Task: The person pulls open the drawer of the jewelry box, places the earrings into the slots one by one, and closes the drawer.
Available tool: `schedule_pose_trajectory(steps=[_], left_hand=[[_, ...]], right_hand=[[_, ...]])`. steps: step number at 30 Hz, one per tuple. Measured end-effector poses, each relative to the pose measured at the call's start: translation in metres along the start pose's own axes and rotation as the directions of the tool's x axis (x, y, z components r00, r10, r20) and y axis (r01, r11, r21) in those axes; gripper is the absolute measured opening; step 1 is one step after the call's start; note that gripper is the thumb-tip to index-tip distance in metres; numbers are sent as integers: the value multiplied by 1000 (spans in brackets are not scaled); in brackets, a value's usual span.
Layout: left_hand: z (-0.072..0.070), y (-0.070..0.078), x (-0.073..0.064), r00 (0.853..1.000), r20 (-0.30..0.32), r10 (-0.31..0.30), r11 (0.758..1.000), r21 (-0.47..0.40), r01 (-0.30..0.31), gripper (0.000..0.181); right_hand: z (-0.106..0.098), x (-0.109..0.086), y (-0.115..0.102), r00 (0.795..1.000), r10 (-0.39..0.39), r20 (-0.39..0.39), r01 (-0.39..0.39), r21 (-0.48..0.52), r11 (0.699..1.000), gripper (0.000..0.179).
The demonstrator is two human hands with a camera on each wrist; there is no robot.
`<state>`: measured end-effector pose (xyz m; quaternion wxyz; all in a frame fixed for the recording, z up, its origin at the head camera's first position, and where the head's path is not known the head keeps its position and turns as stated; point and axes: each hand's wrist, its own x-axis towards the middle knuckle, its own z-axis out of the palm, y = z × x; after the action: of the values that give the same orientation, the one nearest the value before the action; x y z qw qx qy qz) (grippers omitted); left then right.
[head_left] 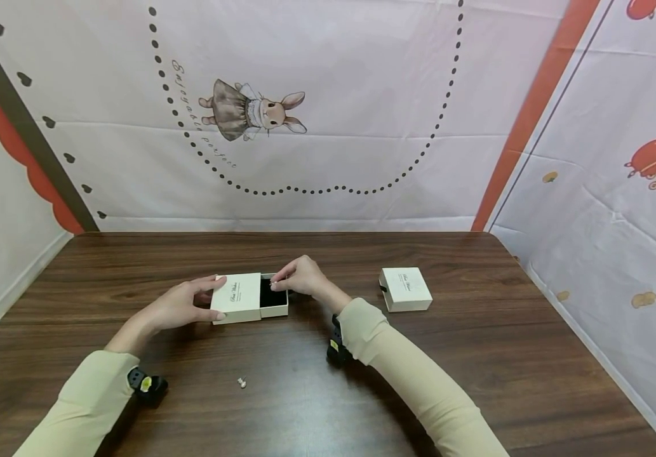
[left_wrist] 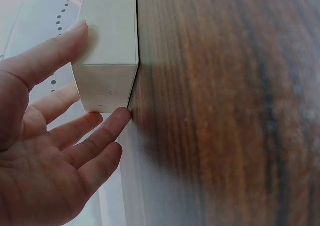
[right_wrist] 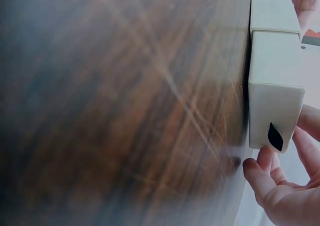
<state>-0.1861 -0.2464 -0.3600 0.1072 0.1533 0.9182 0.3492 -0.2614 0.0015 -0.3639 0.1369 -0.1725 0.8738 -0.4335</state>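
A white drawer-style jewelry box (head_left: 237,297) with printed lettering lies on the table, its drawer (head_left: 274,311) slid partway out to the right and showing a black lining. My left hand (head_left: 180,306) holds the sleeve's left end, thumb on the near side and fingers at the far side and end. Over the drawer, my right hand (head_left: 303,278) pinches a tiny shiny earring at its fingertips, mostly hidden by them. In the right wrist view, a black pull tab (right_wrist: 275,137) hangs from the drawer's end. Another small pearly earring (head_left: 242,383) lies on the table nearer me.
A second white box (head_left: 406,289), closed and with similar lettering, stands to the right on the dark wooden table (head_left: 476,368). Behind the table hangs a printed white cloth (head_left: 362,114), and another cloth (head_left: 602,209) covers the right side.
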Motion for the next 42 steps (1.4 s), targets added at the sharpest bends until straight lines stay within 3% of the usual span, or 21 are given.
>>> schedule_pose_trajectory(steps=[12, 21, 42], left_hand=[[0, 0, 0, 1000, 0, 3, 1000, -4, -3, 80], [0, 0, 0, 1000, -1, -4, 1000, 0, 4, 80], [0, -2, 1, 1000, 2, 12, 1000, 5, -12, 80]], right_hand=[[1, 2, 0, 999, -17, -33, 16, -37, 999, 10], [2, 3, -2, 1000, -12, 2, 12, -110, 994, 8], [1, 0, -4, 1000, -21, 22, 25, -166, 986, 10]])
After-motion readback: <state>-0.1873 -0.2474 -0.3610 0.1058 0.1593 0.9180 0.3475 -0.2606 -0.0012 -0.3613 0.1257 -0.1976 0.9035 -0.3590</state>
